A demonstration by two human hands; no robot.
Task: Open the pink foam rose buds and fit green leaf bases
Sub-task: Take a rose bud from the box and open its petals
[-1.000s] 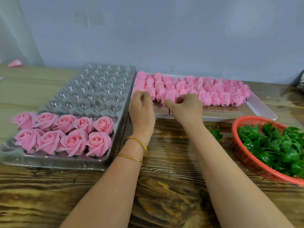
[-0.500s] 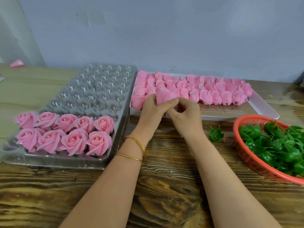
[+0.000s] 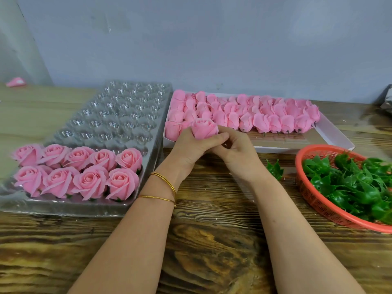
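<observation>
On the table (image 3: 212,251), lower left of the frame, a clear tray (image 3: 84,206) holds nine opened roses (image 3: 84,172) on green bases; most of its cups are bare. At centre, the left grip (image 3: 191,149) curls round one rose bud (image 3: 204,128), and the right grip (image 3: 239,158) pinches its lower end. The bud stands nearly upright, petals up, with no base visible. At right, leaf bases (image 3: 350,183) fill an orange basket (image 3: 318,200). Farther back, a white box (image 3: 331,132) holds many shut buds (image 3: 265,115), so most of the work seems left.

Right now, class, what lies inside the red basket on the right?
Green leaf bases are piled loosely in the red basket. The pile covers the basket's floor and any bases lower down, so they cannot be counted.
</observation>
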